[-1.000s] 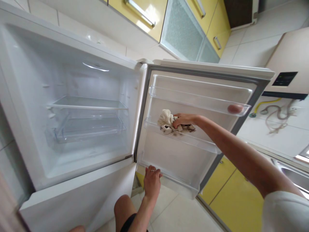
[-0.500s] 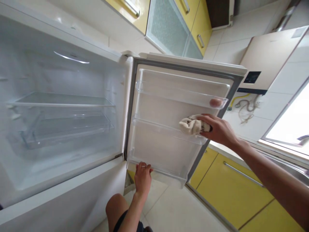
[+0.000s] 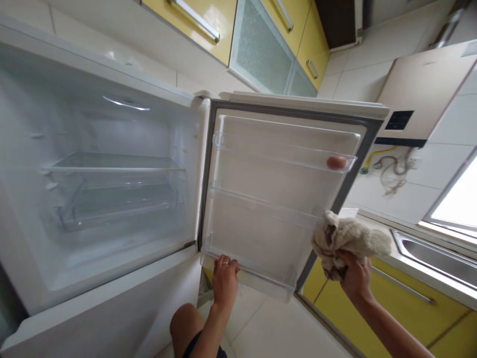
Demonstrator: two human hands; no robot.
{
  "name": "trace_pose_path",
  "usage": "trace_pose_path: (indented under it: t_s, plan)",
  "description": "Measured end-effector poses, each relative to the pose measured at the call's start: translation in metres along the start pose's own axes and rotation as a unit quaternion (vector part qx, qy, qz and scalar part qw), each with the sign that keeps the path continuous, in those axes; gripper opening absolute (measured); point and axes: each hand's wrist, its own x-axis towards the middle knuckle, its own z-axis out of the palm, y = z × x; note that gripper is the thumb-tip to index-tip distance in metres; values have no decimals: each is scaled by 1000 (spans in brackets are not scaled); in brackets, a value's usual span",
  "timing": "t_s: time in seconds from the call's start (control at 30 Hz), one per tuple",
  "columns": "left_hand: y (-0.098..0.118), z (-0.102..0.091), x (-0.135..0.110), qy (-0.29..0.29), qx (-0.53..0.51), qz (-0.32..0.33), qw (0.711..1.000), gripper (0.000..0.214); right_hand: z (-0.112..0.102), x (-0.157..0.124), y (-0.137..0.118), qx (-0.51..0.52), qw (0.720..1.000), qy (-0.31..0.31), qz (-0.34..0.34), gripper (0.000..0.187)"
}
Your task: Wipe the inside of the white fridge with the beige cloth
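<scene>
In my right hand (image 3: pixel 356 276) is a bunched beige cloth (image 3: pixel 346 241), hanging near the free edge of the open fridge door (image 3: pixel 257 174). Part of the cloth covers the right end of the middle clear door shelf (image 3: pixel 261 205). My left hand (image 3: pixel 225 283), with a ring on one finger, has its fingers curled over the rim of the bottom door shelf (image 3: pixel 264 281). A round reddish-brown item, perhaps an egg (image 3: pixel 337 162), lies at the right end of the top door shelf (image 3: pixel 283 154).
On the left, the fridge compartment (image 3: pixel 122 248) holds a glass shelf (image 3: pixel 119 161) and a clear drawer (image 3: pixel 122 209). Yellow cabinets (image 3: pixel 380 308), a sink (image 3: pixel 439 261) and a water heater (image 3: pixel 425 94) stand right. My knee (image 3: pixel 186 323) is below.
My right hand has moved with the cloth down and right, from the middle door shelf to the door's free edge. My left hand keeps its hold. The view has shifted slightly.
</scene>
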Motion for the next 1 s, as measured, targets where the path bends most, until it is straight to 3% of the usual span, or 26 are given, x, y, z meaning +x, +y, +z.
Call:
trace_pose_path:
  t_s: [0.1,0.23,0.37,0.5,0.57,0.67,0.73,0.83,0.9,1.0]
  plan:
    - [1,0,0,4,-13,-14,1000,24,-23,-19,14,-81,996,-16,34,39]
    - [1,0,0,3,-25,-27,999,27,-41,-43,13,-204,971,-120,35,40]
    - [-2,0,1,-27,-55,-29,998,31,-25,-62,-4,-263,936,-232,27,45]
    - [-5,-13,1,-54,-198,-59,977,39,12,-70,-22,-269,916,-296,36,59]
    - [2,-28,-5,-20,-324,-131,937,46,30,-72,-25,-261,912,-314,34,63]
    - [26,-59,-24,46,-523,-253,812,65,56,-78,-24,-268,895,-356,-5,57]
    - [48,-80,-39,71,-588,-270,759,72,72,-86,-22,-284,875,-391,-38,47]
    - [77,-107,-55,56,-647,-273,710,89,90,-109,-23,-281,841,-454,-88,47]
    - [88,-125,-55,34,-678,-252,690,97,96,-129,-26,-263,808,-510,-131,64]
    - [88,-147,-47,62,-701,-200,681,102,96,-158,-34,-249,753,-580,-189,89]
